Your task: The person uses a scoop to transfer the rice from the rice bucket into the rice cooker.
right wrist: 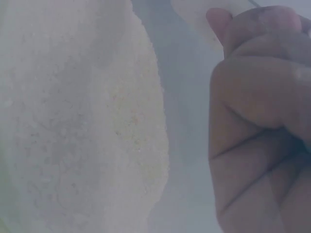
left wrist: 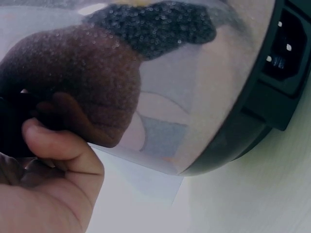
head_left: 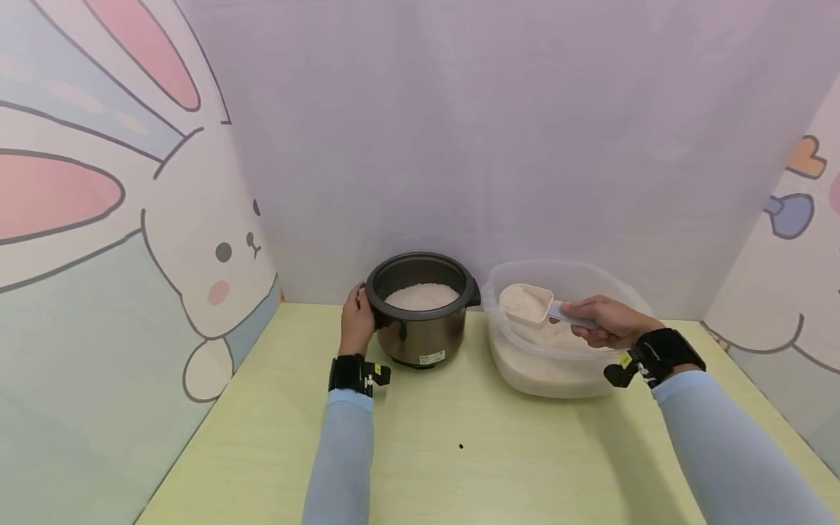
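The right blue sleeve lay nearest, its right grip closed round a scoop of white grains above the grain-filled clear tub. At the tub's nine o'clock stood a dark pot, part-filled with white grains, its nine-o'clock handle held by the left grip. Surface lay open toward six o'clock.

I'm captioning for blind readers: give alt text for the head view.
A person's right-hand grip holds a scoop of white grains over a translucent tub of grains; the left-hand grip holds an open dark pot of grains on a pale table.
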`<state>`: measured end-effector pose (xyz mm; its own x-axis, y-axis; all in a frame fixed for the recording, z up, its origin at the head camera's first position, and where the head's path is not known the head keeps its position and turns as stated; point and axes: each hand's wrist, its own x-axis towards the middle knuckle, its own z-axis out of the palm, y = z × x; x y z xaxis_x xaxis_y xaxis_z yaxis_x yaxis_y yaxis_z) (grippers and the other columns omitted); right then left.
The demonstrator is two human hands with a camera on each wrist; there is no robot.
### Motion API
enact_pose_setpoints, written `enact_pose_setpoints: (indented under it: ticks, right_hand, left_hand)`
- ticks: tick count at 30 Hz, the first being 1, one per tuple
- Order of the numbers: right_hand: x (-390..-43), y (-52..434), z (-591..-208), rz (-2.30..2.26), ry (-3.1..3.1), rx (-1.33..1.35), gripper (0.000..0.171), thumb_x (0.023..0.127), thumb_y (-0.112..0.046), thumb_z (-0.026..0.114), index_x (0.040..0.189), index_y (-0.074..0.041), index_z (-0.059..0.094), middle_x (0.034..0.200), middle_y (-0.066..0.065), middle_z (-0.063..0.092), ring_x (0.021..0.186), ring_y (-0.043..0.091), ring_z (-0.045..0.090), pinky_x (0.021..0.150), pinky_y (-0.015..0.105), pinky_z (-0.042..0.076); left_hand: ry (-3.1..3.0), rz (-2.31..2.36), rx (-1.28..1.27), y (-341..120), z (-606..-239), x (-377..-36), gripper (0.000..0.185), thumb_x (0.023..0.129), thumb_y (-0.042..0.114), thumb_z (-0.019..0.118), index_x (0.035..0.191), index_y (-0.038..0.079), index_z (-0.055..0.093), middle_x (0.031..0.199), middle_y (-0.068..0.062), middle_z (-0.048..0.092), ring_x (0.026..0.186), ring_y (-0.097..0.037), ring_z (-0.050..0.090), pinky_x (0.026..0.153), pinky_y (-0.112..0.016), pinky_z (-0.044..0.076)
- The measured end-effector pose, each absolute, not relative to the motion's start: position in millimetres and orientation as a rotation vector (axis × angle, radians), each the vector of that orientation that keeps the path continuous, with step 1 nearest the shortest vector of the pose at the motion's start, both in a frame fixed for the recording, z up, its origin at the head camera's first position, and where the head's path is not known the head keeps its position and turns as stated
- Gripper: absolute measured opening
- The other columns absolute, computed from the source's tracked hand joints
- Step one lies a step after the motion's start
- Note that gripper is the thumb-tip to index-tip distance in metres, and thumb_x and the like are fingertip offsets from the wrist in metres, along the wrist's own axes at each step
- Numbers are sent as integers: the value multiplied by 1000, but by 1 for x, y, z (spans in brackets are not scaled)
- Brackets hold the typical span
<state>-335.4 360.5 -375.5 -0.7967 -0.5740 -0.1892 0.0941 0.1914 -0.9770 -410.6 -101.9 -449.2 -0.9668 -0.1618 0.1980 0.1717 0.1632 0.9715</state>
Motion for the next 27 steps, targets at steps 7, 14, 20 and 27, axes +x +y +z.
enact_pose_setpoints:
  ticks: [7, 14, 20, 27]
  right_hand:
    - [-331, 355, -365, -1652, 2045, -292, 52, 113, -33, 40, 135, 13, 49, 71, -2, 50, 46, 9, 25, 49, 33, 20]
    - [-330, 345, -353, -1702, 2014, -184, 48, 114, -33, 35, 133, 9, 46, 71, -4, 47, 47, 6, 28, 46, 25, 25]
    - [-329, 331, -343, -1824, 1966, -137, 46, 114, -35, 34, 132, 5, 43, 71, -4, 47, 47, 6, 28, 46, 23, 27]
    - [-328, 304, -322, -1917, 1918, -127, 43, 114, -34, 31, 133, 3, 39, 72, -5, 45, 49, 5, 29, 47, 22, 26]
  left_hand:
    - [-2201, -1874, 2, -101, -450, -411, 50, 114, 30, 34, 156, 3, 39, 157, -19, 43, 139, -34, 44, 109, -54, 42]
    - [-2190, -1873, -6, -102, -449, -410, 50, 114, 29, 33, 155, 1, 39, 157, -19, 44, 139, -34, 45, 109, -54, 41]
    - [-2182, -1882, -13, -102, -450, -410, 51, 114, 30, 34, 155, 1, 39, 157, -19, 43, 143, -35, 41, 113, -54, 37]
    - [-2183, -1867, -3, -101, -450, -411, 50, 114, 29, 34, 155, 2, 40, 157, -19, 44, 144, -35, 40, 115, -53, 36]
